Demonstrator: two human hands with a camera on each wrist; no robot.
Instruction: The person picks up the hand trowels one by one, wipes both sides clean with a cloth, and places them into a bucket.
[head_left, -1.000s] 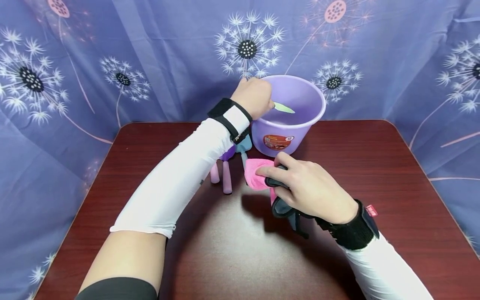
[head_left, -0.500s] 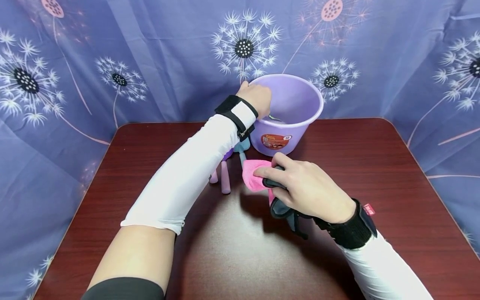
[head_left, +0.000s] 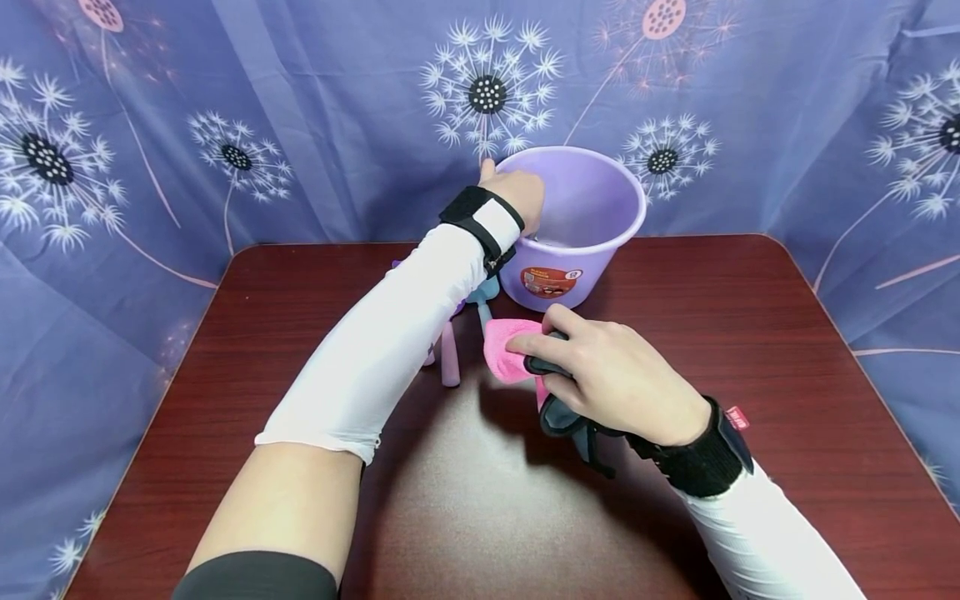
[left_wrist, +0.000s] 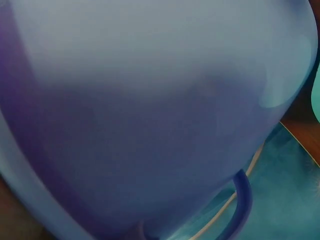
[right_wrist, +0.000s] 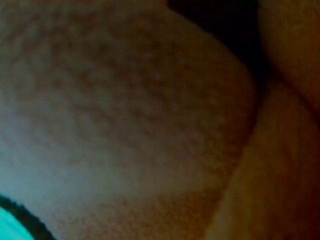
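Observation:
My left hand [head_left: 516, 198] reaches over the left rim of a lavender plastic bucket [head_left: 551, 275]. Its fingertips are down inside the rim and hidden, so whatever they hold is out of sight. In the left wrist view the blurred bucket wall [left_wrist: 135, 150] fills most of the picture. My right hand [head_left: 611, 375] is in front of the bucket, gripping a soft pink and dark grey fabric item [head_left: 506, 350] with black edging. Its exact kind is unclear. The right wrist view is dark and blurred, with fabric [right_wrist: 115, 100] close to the lens.
Left of the bucket, partly under my left forearm, lie small tools: a blue-headed scoop [head_left: 482, 292] and a purple one with a pink handle [head_left: 450, 357]. Another pink handle is mostly covered. Behind the dark red table [head_left: 750, 333] hangs a blue dandelion-print curtain [head_left: 360, 100].
My left hand has shifted slightly right and deeper over the bucket. The pale green blade that stuck out from it has sunk out of view. My right hand stays nearly still.

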